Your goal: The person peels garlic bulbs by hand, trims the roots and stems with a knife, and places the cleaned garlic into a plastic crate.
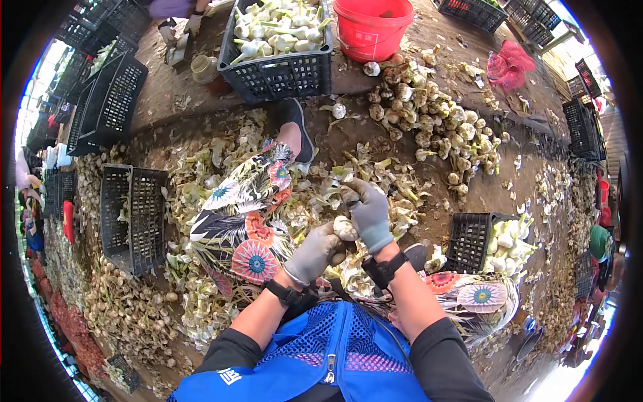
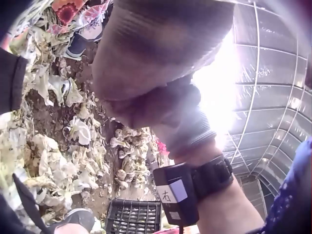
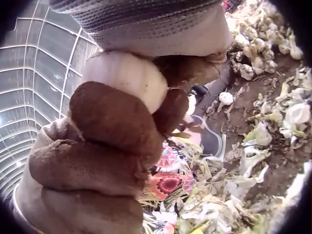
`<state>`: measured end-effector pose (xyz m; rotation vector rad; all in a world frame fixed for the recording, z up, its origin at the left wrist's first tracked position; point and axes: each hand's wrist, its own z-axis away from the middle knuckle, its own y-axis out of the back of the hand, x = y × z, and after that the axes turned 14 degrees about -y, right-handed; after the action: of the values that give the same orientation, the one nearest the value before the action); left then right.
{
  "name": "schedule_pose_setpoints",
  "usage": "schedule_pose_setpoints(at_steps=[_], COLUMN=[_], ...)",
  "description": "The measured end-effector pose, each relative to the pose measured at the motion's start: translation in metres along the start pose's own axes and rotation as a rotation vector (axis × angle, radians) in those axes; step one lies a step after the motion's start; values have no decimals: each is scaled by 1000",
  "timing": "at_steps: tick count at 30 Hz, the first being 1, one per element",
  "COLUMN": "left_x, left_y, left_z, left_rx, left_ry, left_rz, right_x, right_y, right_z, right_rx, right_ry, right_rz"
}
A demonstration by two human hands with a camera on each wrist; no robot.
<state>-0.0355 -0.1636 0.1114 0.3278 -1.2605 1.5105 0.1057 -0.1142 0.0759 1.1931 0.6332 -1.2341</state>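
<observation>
My gloved left hand grips a pale garlic bulb in front of my body. Its curled fingertips, stained brown, wrap the bulb from below in the right wrist view. Just right of the bulb is my gloved right hand, fingers bent inward beyond it; their inner side is hidden. The right wrist view has the right glove close above the bulb. In the left wrist view the left glove covers the bulb and part of the right glove.
Garlic peelings litter the ground around my legs. A garlic pile lies ahead right. A full black crate and red bucket stand ahead. Other crates stand left and right. Another person's gloved hands work ahead left.
</observation>
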Motion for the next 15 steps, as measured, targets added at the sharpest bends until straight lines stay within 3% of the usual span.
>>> schedule_pose_setpoints(at_steps=[2,6,8,10,11,14,15], left_x=[4,-10,-18,-7,-8,3,9], left_y=[-7,7,22,21,22,11,6], left_z=[1,-4,-6,-5,-5,-4,-2], left_rx=[49,162,111,101,104,122,140], left_ry=[1,-63,-142,-63,-78,-82,-68], left_rz=[-10,86,-87,-12,-19,-10,5], right_x=[13,29,22,4,-12,-22,-14], right_y=[6,24,35,42,48,43,44], right_z=[-7,-7,5,18,24,28,25], right_rx=[-34,93,68,-179,-187,-160,-243], right_ry=[77,12,52,168,292,426,341], right_rz=[140,109,70,-47,93,302,279])
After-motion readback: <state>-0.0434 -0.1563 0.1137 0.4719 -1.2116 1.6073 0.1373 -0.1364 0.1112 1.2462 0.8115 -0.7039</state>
